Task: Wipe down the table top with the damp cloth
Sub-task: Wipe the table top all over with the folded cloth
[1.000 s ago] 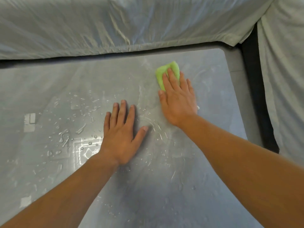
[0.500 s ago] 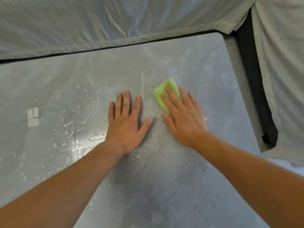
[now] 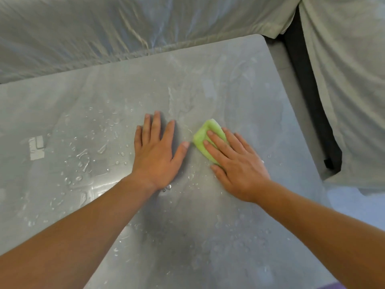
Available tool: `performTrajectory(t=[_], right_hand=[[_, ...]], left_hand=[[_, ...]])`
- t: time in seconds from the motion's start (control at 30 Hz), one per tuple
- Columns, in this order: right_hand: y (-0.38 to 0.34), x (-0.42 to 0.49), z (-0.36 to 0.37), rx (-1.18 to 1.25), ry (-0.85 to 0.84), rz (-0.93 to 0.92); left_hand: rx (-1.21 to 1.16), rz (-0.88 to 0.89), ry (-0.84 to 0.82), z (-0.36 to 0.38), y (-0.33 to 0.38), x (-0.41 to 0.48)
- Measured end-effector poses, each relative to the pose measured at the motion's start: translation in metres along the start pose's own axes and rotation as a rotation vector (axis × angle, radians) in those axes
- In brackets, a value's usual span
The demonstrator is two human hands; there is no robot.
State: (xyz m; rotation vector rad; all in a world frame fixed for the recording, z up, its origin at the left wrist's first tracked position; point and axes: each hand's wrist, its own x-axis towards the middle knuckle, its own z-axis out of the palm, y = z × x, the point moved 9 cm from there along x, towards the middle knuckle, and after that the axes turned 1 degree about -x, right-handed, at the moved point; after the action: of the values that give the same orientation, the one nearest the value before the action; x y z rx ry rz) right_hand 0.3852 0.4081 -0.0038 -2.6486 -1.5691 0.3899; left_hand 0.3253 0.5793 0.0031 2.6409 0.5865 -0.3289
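A grey table top [image 3: 239, 84] fills most of the view, wet with water drops on its left half and smeared streaks toward the far right corner. A folded light green cloth [image 3: 203, 136] lies on it near the middle. My right hand [image 3: 235, 163] presses flat on the cloth with straight fingers, covering its near half. My left hand [image 3: 156, 153] rests flat on the table just left of the cloth, fingers spread, thumb tip close to the cloth's edge.
Pale sheeting [image 3: 125, 32] covers furniture along the table's far edge and on the right [image 3: 350, 90]. A dark gap [image 3: 308, 97] runs between the table's right edge and the covered furniture. The table's right edge is close to my right hand.
My right hand has dragged the green cloth from the far part of the table back toward me, ending beside my left hand. The left hand stayed planted.
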Motion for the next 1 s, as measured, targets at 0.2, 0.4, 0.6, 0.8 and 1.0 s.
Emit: performTrajectory(t=[0.2,0.4,0.6,0.8,1.0], right_hand=[[0.119,0.012,-0.023,0.121,0.116,0.620],[0.041,-0.029,-0.004,0.054,0.014,0.303],[0.145,-0.014,-0.025,0.077,0.071,0.539],[0.095,-0.074,-0.005,0.069,0.031,0.435],[0.104,-0.063,-0.007,0.070,0.063,0.335]], left_hand=[[0.034,0.098,-0.033,0.017,0.023,-0.016],[0.097,0.101,-0.032,0.026,0.042,-0.021],[0.127,0.098,-0.025,0.030,0.043,-0.020],[0.076,0.070,0.020,0.034,0.048,-0.020],[0.084,0.022,0.052,0.036,0.052,-0.017]])
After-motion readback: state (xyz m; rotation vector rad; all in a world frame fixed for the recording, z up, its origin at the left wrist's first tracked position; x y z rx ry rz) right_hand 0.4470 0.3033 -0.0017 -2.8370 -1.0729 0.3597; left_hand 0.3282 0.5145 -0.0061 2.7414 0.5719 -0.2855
